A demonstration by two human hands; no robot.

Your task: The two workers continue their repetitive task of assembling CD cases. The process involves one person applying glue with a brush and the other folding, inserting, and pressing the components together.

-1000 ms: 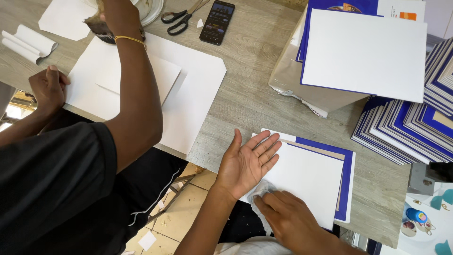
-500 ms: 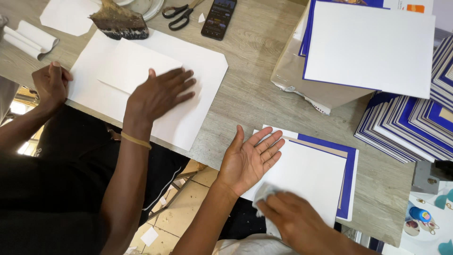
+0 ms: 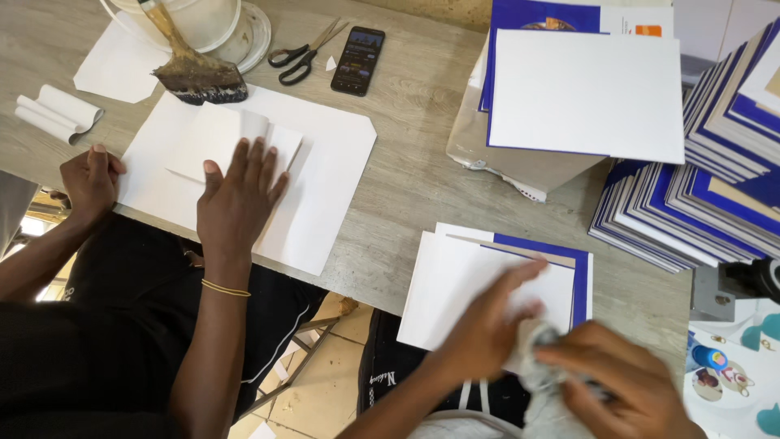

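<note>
**White sheet and cloth at the near edge**

We see a white sheet [image 3: 455,284] lying on a blue-edged cover [image 3: 580,280] at the near edge of the table [image 3: 406,179]. Our left hand [image 3: 487,325] rests on it, blurred, fingers loosely spread. Our right hand [image 3: 617,382] closes around a grey cloth [image 3: 540,374]. To the left, a co-worker's hand [image 3: 240,195] presses flat on folded paper [image 3: 219,142].

Left hand [image 3: 487,325] flat, right hand [image 3: 626,382] clenched

The left hand [image 3: 487,329] has left its flat, open rest on the white sheet [image 3: 455,289] and joined the right hand [image 3: 617,382] at the crumpled cloth [image 3: 540,358] near the tabletop's near edge.
</note>
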